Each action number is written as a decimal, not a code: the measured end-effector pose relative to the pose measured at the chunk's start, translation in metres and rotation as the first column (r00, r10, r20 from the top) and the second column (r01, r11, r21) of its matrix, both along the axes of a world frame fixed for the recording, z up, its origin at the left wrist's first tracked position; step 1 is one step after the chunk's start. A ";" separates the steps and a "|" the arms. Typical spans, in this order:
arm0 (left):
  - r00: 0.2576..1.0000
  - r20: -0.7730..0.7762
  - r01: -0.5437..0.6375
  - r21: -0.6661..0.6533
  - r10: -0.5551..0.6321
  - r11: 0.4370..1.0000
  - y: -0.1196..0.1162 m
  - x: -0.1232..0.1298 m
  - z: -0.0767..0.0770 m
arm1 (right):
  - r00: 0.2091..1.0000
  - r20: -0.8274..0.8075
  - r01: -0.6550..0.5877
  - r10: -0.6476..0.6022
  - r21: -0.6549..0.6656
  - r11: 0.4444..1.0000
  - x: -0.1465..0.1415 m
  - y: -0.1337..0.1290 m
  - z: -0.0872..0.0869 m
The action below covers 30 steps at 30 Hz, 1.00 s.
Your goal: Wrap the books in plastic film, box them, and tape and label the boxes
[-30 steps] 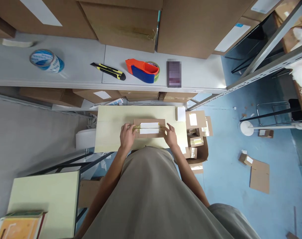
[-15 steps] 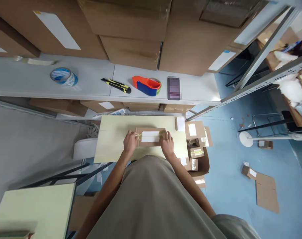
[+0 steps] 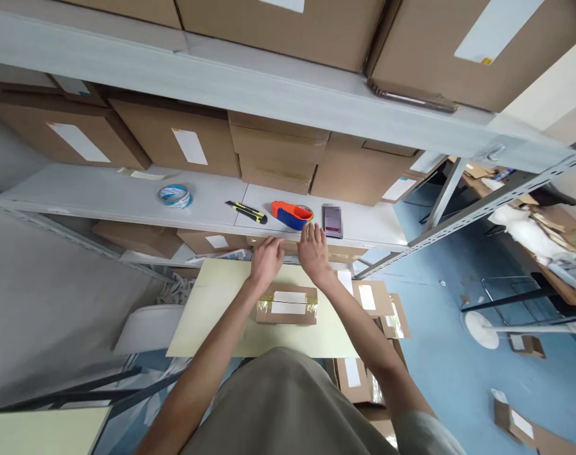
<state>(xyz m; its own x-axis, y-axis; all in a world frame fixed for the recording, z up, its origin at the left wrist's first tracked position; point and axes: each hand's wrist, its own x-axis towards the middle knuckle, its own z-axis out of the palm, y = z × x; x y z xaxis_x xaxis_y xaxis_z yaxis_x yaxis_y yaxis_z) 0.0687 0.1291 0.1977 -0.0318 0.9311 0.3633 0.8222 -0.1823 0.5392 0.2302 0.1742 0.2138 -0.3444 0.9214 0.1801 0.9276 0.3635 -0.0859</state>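
A small cardboard box (image 3: 288, 306) with a white label and shiny tape lies on the pale yellow table (image 3: 212, 309). Beyond it, my left hand (image 3: 267, 258) is raised near the shelf edge, fingers bent; whether anything is in them is hidden. My right hand (image 3: 313, 250) reaches to the shelf edge with its fingers extended, just below the red and blue tape dispenser (image 3: 291, 213). A black and yellow cutter (image 3: 246, 212) lies left of the dispenser, and a phone-like dark object (image 3: 332, 221) lies right of it.
A blue and white tape roll (image 3: 175, 196) sits farther left on the grey shelf (image 3: 212, 189). Large cartons (image 3: 278, 151) line the shelf's back. Small boxes (image 3: 373, 298) are piled right of the table. A white stool (image 3: 148, 328) stands at the left.
Both hands have let go of the small box and moved forward to the shelf edge. The view has tilted up, bringing an upper shelf into sight.
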 end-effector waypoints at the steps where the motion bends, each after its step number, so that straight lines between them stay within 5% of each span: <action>1: 1.000 0.012 -0.011 0.040 0.011 0.999 0.010 0.001 0.014 | 1.000 0.009 0.000 0.000 0.010 1.000 -0.009 0.015 0.011; 6: 0.997 0.051 -0.061 0.098 0.056 0.993 0.033 0.005 0.048 | 0.995 0.091 -0.016 0.028 -0.127 0.992 -0.042 0.066 0.032; 10: 0.994 0.097 -0.061 0.072 0.054 0.996 0.021 0.007 0.041 | 0.995 0.097 -0.004 0.025 -0.208 0.978 -0.048 0.081 0.029; 13: 0.986 0.163 -0.045 0.018 0.042 0.999 -0.003 0.005 0.025 | 0.998 0.055 0.022 -0.012 -0.195 0.981 -0.043 0.069 0.021; 19: 0.907 0.409 -0.045 -0.135 0.097 0.990 -0.079 0.000 -0.030 | 0.934 -0.347 -0.041 -0.079 -0.326 0.945 -0.016 -0.032 -0.034; 25: 0.724 0.655 0.000 -0.314 0.216 0.949 -0.157 0.011 -0.085 | 0.552 -0.755 -0.235 -0.354 -0.548 0.803 0.005 -0.145 -0.100; 28: 0.628 0.738 0.016 -0.327 0.245 0.945 -0.180 0.018 -0.096 | 0.436 -0.776 -0.265 -0.456 -0.595 0.759 0.008 -0.174 -0.110; 30: 0.627 0.747 0.040 -0.313 0.220 0.949 -0.186 0.020 -0.097 | 0.391 -0.776 -0.286 -0.495 -0.613 0.737 0.009 -0.184 -0.109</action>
